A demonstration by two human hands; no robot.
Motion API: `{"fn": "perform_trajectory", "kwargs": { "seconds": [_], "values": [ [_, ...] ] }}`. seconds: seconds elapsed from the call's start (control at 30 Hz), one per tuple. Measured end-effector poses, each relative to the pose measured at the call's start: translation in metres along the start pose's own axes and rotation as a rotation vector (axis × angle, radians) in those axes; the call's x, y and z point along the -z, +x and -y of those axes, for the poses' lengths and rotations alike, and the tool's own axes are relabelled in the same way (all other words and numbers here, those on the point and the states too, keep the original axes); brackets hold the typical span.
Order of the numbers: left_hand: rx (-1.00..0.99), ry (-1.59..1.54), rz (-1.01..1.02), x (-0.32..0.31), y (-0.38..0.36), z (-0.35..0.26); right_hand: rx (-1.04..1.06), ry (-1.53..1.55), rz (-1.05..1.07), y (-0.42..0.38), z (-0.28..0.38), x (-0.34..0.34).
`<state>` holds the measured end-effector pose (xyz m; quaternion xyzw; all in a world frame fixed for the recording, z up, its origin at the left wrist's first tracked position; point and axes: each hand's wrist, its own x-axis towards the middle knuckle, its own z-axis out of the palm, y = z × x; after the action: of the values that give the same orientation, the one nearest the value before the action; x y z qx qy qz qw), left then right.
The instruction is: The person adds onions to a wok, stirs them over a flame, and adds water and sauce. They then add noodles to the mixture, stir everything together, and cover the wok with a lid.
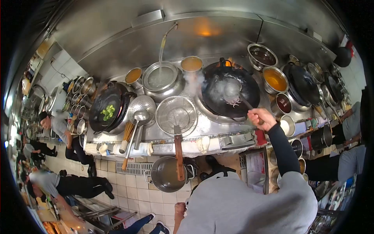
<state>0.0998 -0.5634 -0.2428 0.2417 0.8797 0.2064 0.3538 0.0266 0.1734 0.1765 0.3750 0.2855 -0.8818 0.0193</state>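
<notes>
My right hand [261, 118] is closed round the handle of a ladle [246, 102]. The ladle's bowl end is down in a large black wok [212, 99], blurred by steam. Pale strips of food [233, 102] lie in the wok beside it. Low at my side, away from the stove, my left hand [180, 209] is curled into a fist; what it holds, if anything, is hidden. A wire-mesh strainer [176, 116] with a wooden handle rests on the counter left of the wok. Another ladle [141, 116] lies on a perforated skimmer [146, 104].
Green vegetables [108, 112] sit in a wok [102, 102] at left. A tap [163, 39] runs into a pot [159, 88]. Metal bowls of liquid, one orange [276, 80], stand right. A stockpot [163, 174] sits below the counter edge. Several other people are at both sides.
</notes>
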Motion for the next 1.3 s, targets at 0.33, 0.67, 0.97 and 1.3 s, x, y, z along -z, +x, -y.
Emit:
{"fn": "perform_trajectory", "kwargs": {
  "seconds": [0.33, 0.67, 0.97, 1.3],
  "values": [
    [-0.03, -0.647, -0.286, -0.001, -0.001, -0.014, 1.219, -1.299, -0.297, 0.12, -0.05, -0.057],
    [0.429, -0.137, -0.426, -0.021, -0.042, -0.085, -0.354, 0.356, 0.492, 0.275, -0.011, -0.247],
    [0.42, -0.122, -0.159, -0.083, -0.075, -0.076, -0.354, 0.422, 0.52, 0.271, -0.024, -0.284],
    [0.426, -0.098, -0.157, -0.047, -0.109, -0.104, -0.378, 0.434, 0.561, 0.248, -0.003, -0.305]
  ]
}}
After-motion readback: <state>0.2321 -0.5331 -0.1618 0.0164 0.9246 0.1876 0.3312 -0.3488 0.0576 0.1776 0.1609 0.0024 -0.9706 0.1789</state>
